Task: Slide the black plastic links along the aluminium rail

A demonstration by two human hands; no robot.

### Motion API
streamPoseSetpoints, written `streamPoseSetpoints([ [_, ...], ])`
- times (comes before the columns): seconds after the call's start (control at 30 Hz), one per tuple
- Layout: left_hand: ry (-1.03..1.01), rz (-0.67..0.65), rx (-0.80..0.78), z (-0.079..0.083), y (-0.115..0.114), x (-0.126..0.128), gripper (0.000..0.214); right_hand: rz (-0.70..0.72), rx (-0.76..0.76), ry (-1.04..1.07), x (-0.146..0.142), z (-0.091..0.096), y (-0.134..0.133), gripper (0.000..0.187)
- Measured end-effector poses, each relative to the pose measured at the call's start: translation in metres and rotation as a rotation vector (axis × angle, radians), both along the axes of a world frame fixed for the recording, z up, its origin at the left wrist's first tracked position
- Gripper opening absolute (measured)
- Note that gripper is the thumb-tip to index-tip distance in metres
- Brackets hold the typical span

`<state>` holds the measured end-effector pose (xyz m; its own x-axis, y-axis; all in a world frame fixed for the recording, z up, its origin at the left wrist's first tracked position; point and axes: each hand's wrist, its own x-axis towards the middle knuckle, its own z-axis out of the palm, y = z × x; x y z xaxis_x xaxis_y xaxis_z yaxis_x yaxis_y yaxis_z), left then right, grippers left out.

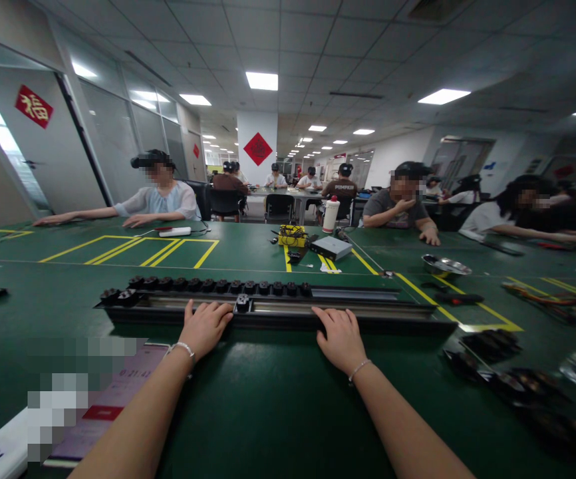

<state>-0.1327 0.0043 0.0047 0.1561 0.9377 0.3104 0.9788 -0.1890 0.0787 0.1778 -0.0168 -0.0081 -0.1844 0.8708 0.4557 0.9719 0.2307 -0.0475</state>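
Observation:
A long black track with an open channel lies crosswise before me on the green table. My left hand rests on its front edge, fingers stretched out. Its fingertips are close beside a single black socket module in the channel; whether they touch it I cannot tell. Further right, my right hand lies over the same front edge, fingers extended and somewhat apart. Behind is a second track with a row of black socket modules. Two more modules sit at the left end.
At right lie a metal bowl, cables and a pile of dark parts. A grey box, yellow cable bundle and white bottle stand behind. A printed sheet is at left. Several people sit across the table.

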Motion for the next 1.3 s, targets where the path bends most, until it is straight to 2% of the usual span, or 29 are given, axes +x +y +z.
streamPoseSetpoints([
  [0.33, -0.001, -0.05, 0.038, -0.0055, -0.0026, 0.0073, 0.033, -0.003, 0.007, -0.01, 0.0006, -0.0016, 0.0008, 0.046],
  [1.3, -0.02, -0.025, 0.015, -0.0029, 0.0002, 0.0084, 0.035, 0.012, 0.003, 0.028, 0.0008, -0.0015, 0.0008, 0.047],
])
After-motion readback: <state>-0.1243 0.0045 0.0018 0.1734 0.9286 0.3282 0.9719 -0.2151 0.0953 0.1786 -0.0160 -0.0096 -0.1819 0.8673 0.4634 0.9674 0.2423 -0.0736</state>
